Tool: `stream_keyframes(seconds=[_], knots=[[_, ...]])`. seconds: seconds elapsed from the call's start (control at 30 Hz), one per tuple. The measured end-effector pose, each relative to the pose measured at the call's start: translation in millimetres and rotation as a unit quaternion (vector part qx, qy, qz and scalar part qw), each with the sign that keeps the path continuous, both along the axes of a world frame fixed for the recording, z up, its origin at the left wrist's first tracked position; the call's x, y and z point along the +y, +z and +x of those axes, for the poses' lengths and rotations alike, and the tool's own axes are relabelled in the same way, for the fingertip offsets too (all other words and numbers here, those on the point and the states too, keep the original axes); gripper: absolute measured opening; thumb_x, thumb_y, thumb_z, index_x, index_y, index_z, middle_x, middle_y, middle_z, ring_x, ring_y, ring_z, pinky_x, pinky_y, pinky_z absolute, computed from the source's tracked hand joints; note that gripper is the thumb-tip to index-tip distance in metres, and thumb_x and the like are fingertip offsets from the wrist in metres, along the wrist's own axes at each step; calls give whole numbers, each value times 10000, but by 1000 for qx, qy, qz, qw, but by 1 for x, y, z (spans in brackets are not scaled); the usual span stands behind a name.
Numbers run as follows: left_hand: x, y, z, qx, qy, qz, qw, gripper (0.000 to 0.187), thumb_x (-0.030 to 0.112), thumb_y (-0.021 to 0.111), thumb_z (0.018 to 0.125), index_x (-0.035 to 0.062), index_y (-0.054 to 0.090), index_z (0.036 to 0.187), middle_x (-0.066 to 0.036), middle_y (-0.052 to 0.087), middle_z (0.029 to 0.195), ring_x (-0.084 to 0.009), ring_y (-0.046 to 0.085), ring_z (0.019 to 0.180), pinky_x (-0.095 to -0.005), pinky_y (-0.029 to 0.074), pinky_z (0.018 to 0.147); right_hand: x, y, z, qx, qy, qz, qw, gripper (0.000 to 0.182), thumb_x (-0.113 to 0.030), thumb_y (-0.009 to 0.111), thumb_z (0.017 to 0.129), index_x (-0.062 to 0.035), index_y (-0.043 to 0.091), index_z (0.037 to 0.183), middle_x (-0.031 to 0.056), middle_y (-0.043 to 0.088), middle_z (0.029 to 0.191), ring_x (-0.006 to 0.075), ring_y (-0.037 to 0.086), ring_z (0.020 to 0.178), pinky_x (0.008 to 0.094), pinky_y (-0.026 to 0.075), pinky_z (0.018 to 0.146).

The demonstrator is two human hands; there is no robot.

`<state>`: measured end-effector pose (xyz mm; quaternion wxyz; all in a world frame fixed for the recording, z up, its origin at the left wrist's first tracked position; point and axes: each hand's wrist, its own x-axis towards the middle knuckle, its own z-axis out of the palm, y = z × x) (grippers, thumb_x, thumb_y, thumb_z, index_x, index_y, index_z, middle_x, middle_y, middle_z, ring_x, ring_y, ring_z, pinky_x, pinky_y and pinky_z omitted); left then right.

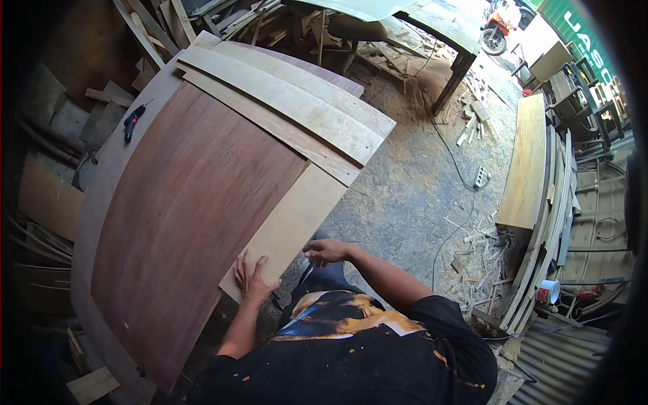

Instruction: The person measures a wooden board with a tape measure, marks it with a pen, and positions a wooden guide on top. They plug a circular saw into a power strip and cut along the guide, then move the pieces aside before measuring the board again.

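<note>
My left hand (252, 277) lies on the near end of a pale plywood strip (297, 212), its fingers spread over the surface. The strip rests along the edge of a large reddish-brown plywood sheet (196, 202), with its far end against several pale boards (283, 94) laid across the sheet. Just off the strip's outer edge, above my leg, my right hand (327, 252) hangs with loosely bent fingers; I see nothing in it. A dark cordless drill (133, 123) lies on the pale border at the far left of the work surface.
A power strip (480, 177) and its cable lie on the dusty floor, among wood scraps (476, 256). Long boards (523, 162) lean at the right, near a white bucket (548, 291). Another table (432, 30) stands ahead. Offcuts crowd the left side.
</note>
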<state>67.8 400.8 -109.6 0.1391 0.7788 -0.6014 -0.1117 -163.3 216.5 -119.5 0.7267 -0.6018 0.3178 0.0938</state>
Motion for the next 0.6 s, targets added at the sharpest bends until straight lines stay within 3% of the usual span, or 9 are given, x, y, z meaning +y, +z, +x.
stream_keyframes(seconds=[0.03,0.07,0.1,0.17,0.3,0.43,0.5,0.53,0.6], knots=[[-18,4,-8,10,10,1,1000,857,433,827,513,270,489,1284,-148,254,1477,-420,216,1361,-591,171,1103,-35,9,-19,27,59,-14,998,417,-355,512,976,-22,542,1224,81,639,964,176,634,848,325,532,731],[-45,20,-18,1,30,0,1000,741,459,765,649,228,481,1293,-154,310,1451,-393,273,1345,-558,213,1092,-70,27,-40,18,13,-23,999,397,-338,515,976,-15,553,1204,70,636,944,170,634,836,311,529,726],[-72,24,-25,12,39,8,999,741,459,765,649,228,481,1293,-154,310,1451,-393,273,1345,-558,213,1092,-99,46,-64,10,-32,-28,999,378,-320,519,975,-9,564,1184,60,634,925,163,634,824,298,525,720],[-137,35,-29,197,81,-152,965,530,451,639,838,147,515,1254,-175,507,1285,-335,474,1214,-486,354,1008,-168,71,-107,-17,-199,-55,978,320,-270,533,973,-22,572,1171,49,630,902,134,616,770,286,501,672],[-229,61,-46,386,67,-56,919,419,411,548,939,54,573,1157,-166,640,1023,-273,620,979,-405,460,859,-293,95,-163,25,-374,-267,888,300,-192,583,938,-44,556,1197,65,612,903,153,599,802,300,500,701],[-276,60,-52,420,19,92,902,494,465,513,955,-6,621,1063,-140,671,931,-230,645,854,-360,500,794,-380,66,-171,83,-289,-400,866,389,-255,635,900,-67,544,1229,103,624,944,207,617,862,344,505,756],[-279,52,-58,591,32,194,782,519,479,465,974,-5,625,1072,-111,677,954,-208,643,879,-344,506,817,-414,38,-163,104,-212,-369,899,511,-336,673,860,-84,513,1275,142,635,989,259,632,897,378,501,801],[-280,51,-65,609,44,212,763,522,477,433,988,0,631,1069,-90,674,964,-186,639,903,-329,508,822,-424,32,-158,99,-182,-321,924,577,-387,674,848,-90,484,1305,164,642,1025,285,633,935,393,493,829],[-270,43,-86,635,69,235,732,517,476,432,989,6,635,1066,-97,673,963,-182,640,912,-321,507,821,-434,24,-149,67,-113,-222,966,604,-306,653,889,-102,368,1381,131,626,931,222,627,807,349,513,677]])
